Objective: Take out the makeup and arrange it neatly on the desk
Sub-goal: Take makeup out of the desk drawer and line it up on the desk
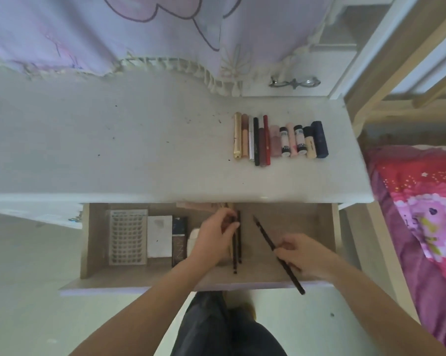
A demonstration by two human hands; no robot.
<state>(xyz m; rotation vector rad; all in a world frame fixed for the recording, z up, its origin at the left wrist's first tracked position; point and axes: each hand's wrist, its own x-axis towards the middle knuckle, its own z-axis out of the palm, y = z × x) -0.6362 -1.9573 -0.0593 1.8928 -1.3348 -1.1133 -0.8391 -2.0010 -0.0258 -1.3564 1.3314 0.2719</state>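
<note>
So both hands are down in the open drawer (327,242) under the white desk (139,150). The right hand (302,255) has its fingers curled round a long dark makeup pencil (268,244), gripping it past the middle, so the tip sticks out up and to the left of the grip over the bare drawer floor and the tail end pokes out below it past the drawer front. The left hand (214,236) is pinching a couple of thin dark pencils (236,242) near their top ends; they run straight down from the fingers toward the drawer front. Left of that grip, lying flat in the drawer, there's a dark palette box (178,240), then a white card box (159,236), then a false-lash tray (127,237) furthest out. Something pinkish is tucked at the back of the drawer just above the left hand, can't tell what. Well above the right hand's grip, up on the desk, the row of makeup tubes (281,141) is lined up side by side, touching, long skinny ones on the left and stubby ones on the right.
</note>
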